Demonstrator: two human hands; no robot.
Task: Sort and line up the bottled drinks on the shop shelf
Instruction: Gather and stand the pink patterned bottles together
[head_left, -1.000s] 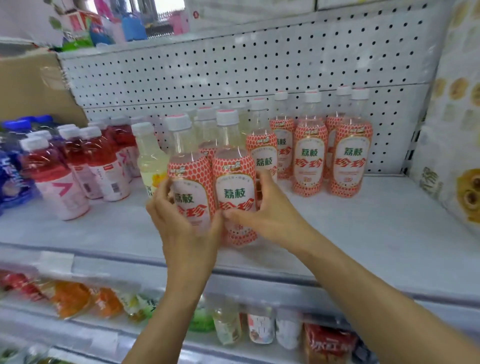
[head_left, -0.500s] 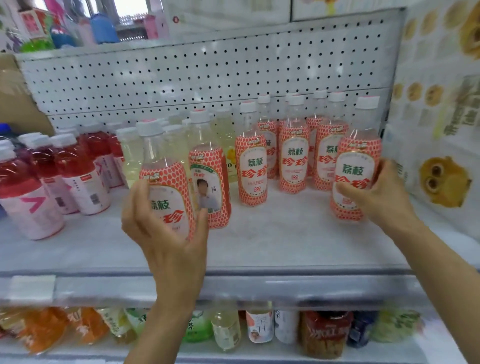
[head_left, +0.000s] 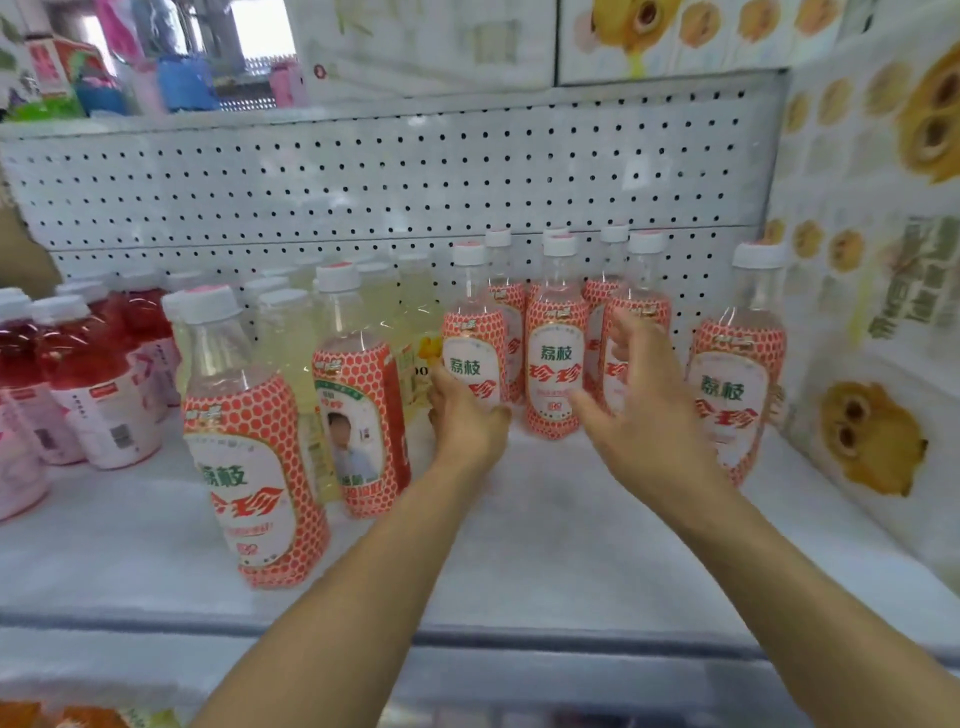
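At frame centre a clear plastic bottle (head_left: 471, 332) of colourless drink, white-capped with a red dotted sleeve, stands on the white shelf (head_left: 519, 561). The left hand (head_left: 465, 421) grips its lower body. The right hand (head_left: 644, 415), blurred, is spread and holds nothing among matching bottles (head_left: 556, 364). Yellow drinks (head_left: 291, 338) and red drinks (head_left: 78, 364) stand to the left.

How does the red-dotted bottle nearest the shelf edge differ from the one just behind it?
The front bottle shows its label's big characters; the bottle behind shows a person's photo instead. The front bottle stands near the shelf edge; the bottle behind sits deeper, beside the yellow drinks. Both upright, white-capped.
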